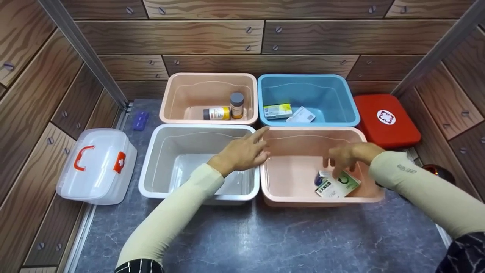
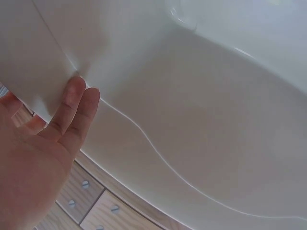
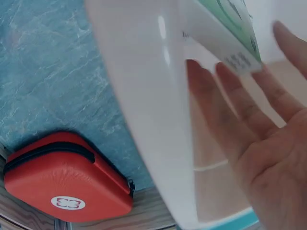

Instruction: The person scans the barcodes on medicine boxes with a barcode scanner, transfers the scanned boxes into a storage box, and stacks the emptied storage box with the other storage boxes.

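The left hand (image 1: 242, 152), fingers relaxed and grip empty, lies where the light-grey rectangular plastic bin (image 1: 189, 142) meets the salmon-pink rectangular plastic bin (image 1: 291, 142), perhaps to steady them. Inside the pink bin, presumably to keep it contained, the green-and-white card box (image 1: 348, 184) sits just below the right hand (image 1: 345, 155), its grip loosely parted, seemingly empty, contact unclear

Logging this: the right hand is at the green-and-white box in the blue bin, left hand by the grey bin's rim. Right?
Wrong bin: the head view shows the green-and-white box in the front pink bin, the right hand at it. The rest stands.
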A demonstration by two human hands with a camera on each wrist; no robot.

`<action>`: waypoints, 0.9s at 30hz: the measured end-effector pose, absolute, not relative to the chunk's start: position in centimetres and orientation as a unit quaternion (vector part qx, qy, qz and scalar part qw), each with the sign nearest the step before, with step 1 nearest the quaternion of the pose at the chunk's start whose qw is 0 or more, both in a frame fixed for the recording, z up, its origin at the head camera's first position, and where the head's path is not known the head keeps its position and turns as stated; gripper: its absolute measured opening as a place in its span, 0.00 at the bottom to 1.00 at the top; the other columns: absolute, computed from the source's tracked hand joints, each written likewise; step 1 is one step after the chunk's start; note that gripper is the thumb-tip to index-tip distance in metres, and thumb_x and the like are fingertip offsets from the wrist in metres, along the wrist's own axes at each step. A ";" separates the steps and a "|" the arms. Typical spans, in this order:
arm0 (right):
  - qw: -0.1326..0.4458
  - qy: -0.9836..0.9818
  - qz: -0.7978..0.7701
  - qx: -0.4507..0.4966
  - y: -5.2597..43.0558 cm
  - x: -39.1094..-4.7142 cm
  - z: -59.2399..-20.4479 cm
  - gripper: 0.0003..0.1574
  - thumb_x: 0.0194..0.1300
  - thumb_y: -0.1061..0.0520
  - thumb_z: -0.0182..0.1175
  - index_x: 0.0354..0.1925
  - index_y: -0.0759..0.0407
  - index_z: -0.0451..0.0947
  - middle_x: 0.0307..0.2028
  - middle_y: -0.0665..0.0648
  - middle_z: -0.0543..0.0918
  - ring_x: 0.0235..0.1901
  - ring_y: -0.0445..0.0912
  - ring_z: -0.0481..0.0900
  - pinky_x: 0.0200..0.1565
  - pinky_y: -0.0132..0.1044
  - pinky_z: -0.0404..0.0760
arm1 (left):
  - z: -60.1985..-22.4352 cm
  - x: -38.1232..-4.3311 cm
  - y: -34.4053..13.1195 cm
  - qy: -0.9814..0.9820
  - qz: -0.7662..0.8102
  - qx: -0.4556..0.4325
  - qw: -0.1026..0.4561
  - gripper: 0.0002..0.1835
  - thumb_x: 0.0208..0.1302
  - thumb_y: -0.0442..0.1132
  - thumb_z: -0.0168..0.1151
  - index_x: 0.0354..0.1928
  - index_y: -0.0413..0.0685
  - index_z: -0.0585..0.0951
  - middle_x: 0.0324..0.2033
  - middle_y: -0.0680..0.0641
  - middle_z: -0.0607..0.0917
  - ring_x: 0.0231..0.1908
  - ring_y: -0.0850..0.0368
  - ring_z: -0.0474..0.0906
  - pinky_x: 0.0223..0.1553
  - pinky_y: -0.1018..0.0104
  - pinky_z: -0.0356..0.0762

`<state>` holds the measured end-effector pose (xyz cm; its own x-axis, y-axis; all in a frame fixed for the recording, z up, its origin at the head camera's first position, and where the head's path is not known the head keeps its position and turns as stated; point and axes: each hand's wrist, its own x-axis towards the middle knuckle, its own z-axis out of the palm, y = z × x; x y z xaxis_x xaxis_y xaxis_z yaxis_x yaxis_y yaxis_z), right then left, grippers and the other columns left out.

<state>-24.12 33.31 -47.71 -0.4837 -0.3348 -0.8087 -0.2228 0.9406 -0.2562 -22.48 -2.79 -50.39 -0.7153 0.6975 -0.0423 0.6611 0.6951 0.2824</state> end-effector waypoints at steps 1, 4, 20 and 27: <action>0.484 0.858 -0.051 -0.163 33.4 -23.9 -47.9 0.32 0.70 0.55 0.74 0.68 0.59 0.79 0.63 0.69 0.80 0.49 0.55 0.85 0.48 0.51 0.93 | -50.3 -22.5 -2.8 0.918 0.124 0.370 0.074 0.27 0.85 0.60 0.42 0.65 0.49 0.79 0.89 0.47 0.51 0.71 0.35 0.76 0.59 0.44 0.88; 0.483 0.859 -0.040 -0.167 33.4 -23.5 -48.5 0.28 0.69 0.58 0.74 0.65 0.56 0.81 0.58 0.66 0.82 0.44 0.52 0.83 0.45 0.47 0.93 | -50.3 -22.5 -2.7 0.918 0.124 0.367 0.079 0.27 0.86 0.60 0.42 0.66 0.50 0.79 0.89 0.48 0.50 0.72 0.35 0.76 0.59 0.45 0.88; 0.405 0.880 -0.026 -0.246 33.6 -23.2 -47.3 0.18 0.64 0.65 0.69 0.52 0.59 0.87 0.46 0.57 0.88 0.41 0.49 0.80 0.40 0.40 0.84 | -50.3 -22.5 -2.8 0.919 0.122 0.369 0.071 0.26 0.85 0.59 0.43 0.62 0.49 0.80 0.89 0.47 0.52 0.70 0.36 0.78 0.59 0.44 0.87; 0.296 0.904 -0.142 -0.272 34.2 -23.1 -44.6 0.15 0.66 0.67 0.68 0.51 0.59 0.84 0.50 0.60 0.90 0.45 0.50 0.83 0.46 0.47 0.87 | -50.3 -22.4 -2.6 0.918 0.124 0.369 0.074 0.25 0.85 0.59 0.43 0.61 0.49 0.79 0.89 0.47 0.52 0.69 0.36 0.78 0.58 0.44 0.88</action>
<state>-23.14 34.24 -44.63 -0.6767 -0.5767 -0.4577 -0.4081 0.8112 -0.4189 -22.43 -2.63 -50.33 -0.7166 0.6961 -0.0445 0.6593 0.6968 0.2826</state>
